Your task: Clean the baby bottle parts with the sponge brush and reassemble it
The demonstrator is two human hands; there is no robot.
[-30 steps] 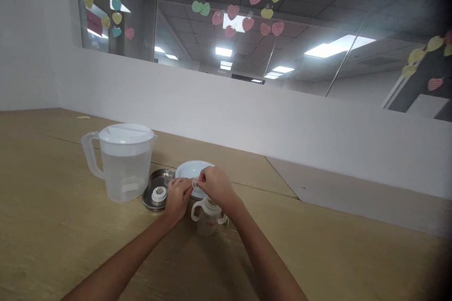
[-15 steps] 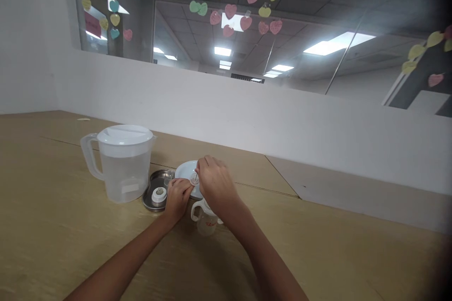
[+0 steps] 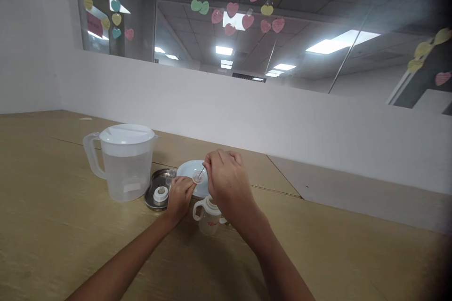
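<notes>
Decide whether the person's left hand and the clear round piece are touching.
Touching. The head view shows the left hand with its fingertips meeting the edge of the clear round piece.

thin rod [image 3: 201, 172] partly hidden, cup lettering [image 3: 213, 224] illegible

The left hand [image 3: 180, 196] sits low in a pinch; the right hand [image 3: 229, 181] arches higher, also pinching. Both bare forearms [image 3: 123, 254] slant forward, converging.

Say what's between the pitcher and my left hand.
The head view shows a metal tray, holding a white cap and clear piece, between pitcher and left hand.
</notes>
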